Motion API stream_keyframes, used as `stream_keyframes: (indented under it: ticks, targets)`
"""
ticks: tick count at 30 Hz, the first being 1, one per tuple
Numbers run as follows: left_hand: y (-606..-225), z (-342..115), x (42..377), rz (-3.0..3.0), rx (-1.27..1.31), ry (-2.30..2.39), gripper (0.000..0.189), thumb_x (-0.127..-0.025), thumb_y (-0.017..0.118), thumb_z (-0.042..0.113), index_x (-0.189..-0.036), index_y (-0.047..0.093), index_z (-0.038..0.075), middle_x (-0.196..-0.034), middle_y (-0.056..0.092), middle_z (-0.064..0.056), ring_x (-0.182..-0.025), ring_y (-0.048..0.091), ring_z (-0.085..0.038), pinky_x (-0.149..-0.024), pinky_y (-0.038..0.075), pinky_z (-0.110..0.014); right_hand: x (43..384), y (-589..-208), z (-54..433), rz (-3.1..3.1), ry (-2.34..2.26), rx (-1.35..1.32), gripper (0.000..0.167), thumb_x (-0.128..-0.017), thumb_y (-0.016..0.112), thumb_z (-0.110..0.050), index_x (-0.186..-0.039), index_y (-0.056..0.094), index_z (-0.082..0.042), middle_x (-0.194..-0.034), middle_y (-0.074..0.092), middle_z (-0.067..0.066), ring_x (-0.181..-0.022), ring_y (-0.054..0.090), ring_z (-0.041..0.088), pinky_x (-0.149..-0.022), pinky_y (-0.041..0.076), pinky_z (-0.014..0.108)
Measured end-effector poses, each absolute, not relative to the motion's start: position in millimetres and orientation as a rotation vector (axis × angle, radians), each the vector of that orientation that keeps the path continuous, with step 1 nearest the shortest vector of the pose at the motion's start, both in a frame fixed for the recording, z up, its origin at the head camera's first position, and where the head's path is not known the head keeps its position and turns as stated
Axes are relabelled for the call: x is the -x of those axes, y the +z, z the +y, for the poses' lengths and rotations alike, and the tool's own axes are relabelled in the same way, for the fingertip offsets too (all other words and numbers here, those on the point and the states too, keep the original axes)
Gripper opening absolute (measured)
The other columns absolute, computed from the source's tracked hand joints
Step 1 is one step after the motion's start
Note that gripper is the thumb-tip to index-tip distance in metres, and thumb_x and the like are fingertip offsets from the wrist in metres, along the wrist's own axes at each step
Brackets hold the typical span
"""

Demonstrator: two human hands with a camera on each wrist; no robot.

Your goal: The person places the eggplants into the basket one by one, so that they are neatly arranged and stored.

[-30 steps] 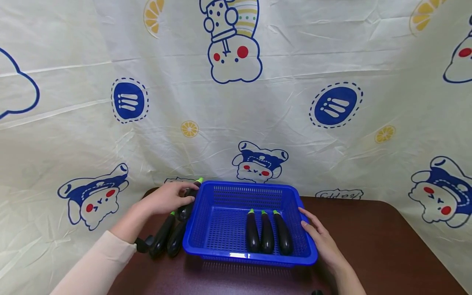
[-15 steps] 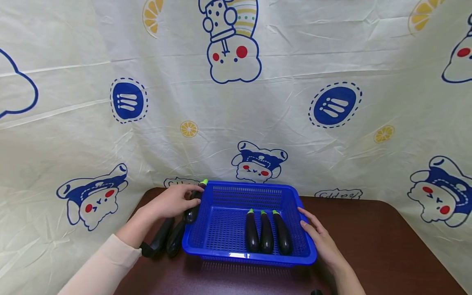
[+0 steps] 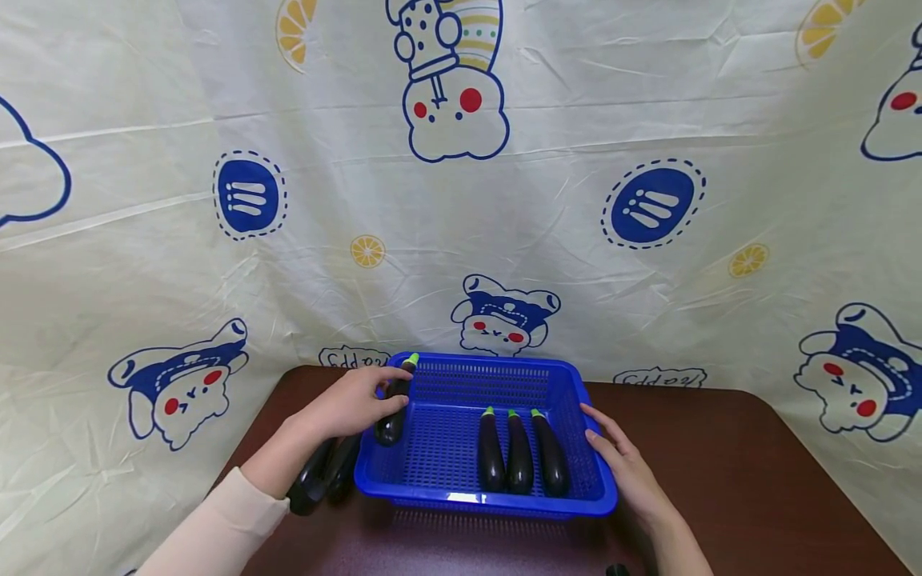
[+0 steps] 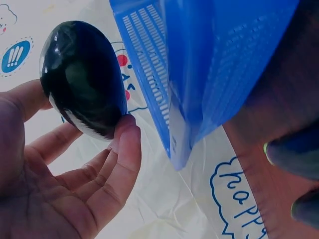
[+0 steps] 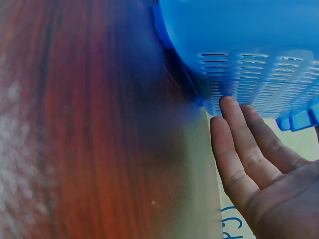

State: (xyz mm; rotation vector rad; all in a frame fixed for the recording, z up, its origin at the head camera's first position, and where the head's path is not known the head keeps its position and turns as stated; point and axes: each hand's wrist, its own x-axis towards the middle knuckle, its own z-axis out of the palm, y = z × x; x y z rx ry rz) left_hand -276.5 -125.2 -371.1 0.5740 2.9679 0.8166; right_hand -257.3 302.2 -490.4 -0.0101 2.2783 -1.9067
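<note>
My left hand (image 3: 363,398) pinches a glossy dark eggplant (image 3: 394,404) with a green stem end, between thumb and fingers. It holds the eggplant over the left side of the blue plastic basket (image 3: 486,506). In the left wrist view the eggplant's (image 4: 82,77) rounded end sits in the fingers, apart from the basket wall. Inside the basket, toward its right, three eggplants (image 3: 520,456) lie side by side, stems pointing away. My right hand (image 3: 634,472) touches the basket's right side; in the right wrist view its nearly straight fingers (image 5: 239,139) lie against the slotted wall.
More eggplants (image 3: 311,482) lie on the dark brown table (image 3: 749,480) left of the basket, partly hidden by my left arm. A white printed sheet (image 3: 547,200) hangs behind the table. A small black object (image 3: 617,570) shows at the bottom edge.
My left hand has carried the eggplant to the right, from outside the basket's left rim to above its inside. The right hand and the basket stay in place.
</note>
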Motion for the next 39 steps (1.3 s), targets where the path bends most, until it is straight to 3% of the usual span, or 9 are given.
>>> stream_keyframes:
  ticks: [14, 19, 23, 27, 39]
  targets:
    - [-382, -105, 269, 2.914, -0.568, 0.858, 0.041, -0.097, 0.071, 0.031, -0.137, 0.068, 0.021, -0.091, 0.06, 0.0, -0.085, 0.053, -0.016, -0.073, 0.043, -0.034, 256, -490, 303, 2.297, -1.892, 0.025, 0.055, -0.108, 0.047, -0.05, -0.16, 0.034, -0.037, -0.161, 0.04, 0.017, -0.12, 0.066, 0.031, -0.085, 0.06, 0.038]
    - [-387, -100, 267, 2.88, -0.533, 0.899, 0.042, -0.097, 0.071, 0.031, -0.138, 0.067, 0.022, -0.097, 0.063, -0.002, -0.09, 0.054, -0.017, -0.074, 0.045, -0.035, 256, -490, 303, 2.312, -1.887, 0.035, 0.056, -0.108, 0.047, -0.05, -0.16, 0.034, -0.036, -0.161, 0.039, 0.015, -0.121, 0.065, 0.032, -0.086, 0.06, 0.037]
    - [-393, -97, 265, 2.839, -0.518, 0.93, 0.045, -0.097, 0.07, 0.03, -0.141, 0.065, 0.022, -0.101, 0.063, -0.004, -0.082, 0.053, -0.017, -0.067, 0.044, -0.032, 256, -491, 304, 2.303, -1.894, 0.029, 0.056, -0.108, 0.048, -0.05, -0.16, 0.034, -0.036, -0.161, 0.04, 0.016, -0.12, 0.066, 0.032, -0.085, 0.06, 0.037]
    - [-398, -94, 265, 2.818, -0.549, 0.936, 0.048, -0.097, 0.07, 0.028, -0.143, 0.062, 0.02, -0.093, 0.059, -0.005, -0.075, 0.049, -0.018, -0.059, 0.039, -0.031, 256, -491, 304, 2.291, -1.9, 0.018, 0.056, -0.108, 0.048, -0.05, -0.16, 0.035, -0.037, -0.161, 0.04, 0.016, -0.119, 0.067, 0.031, -0.085, 0.06, 0.038]
    - [-411, -82, 263, 2.784, -0.601, 0.926, 0.05, -0.099, 0.068, 0.026, -0.147, 0.058, 0.015, -0.092, 0.062, -0.002, -0.085, 0.054, -0.018, -0.069, 0.044, -0.033, 256, -490, 302, 2.268, -1.914, 0.005, 0.055, -0.108, 0.049, -0.05, -0.159, 0.035, -0.038, -0.16, 0.04, 0.015, -0.118, 0.067, 0.03, -0.085, 0.061, 0.038]
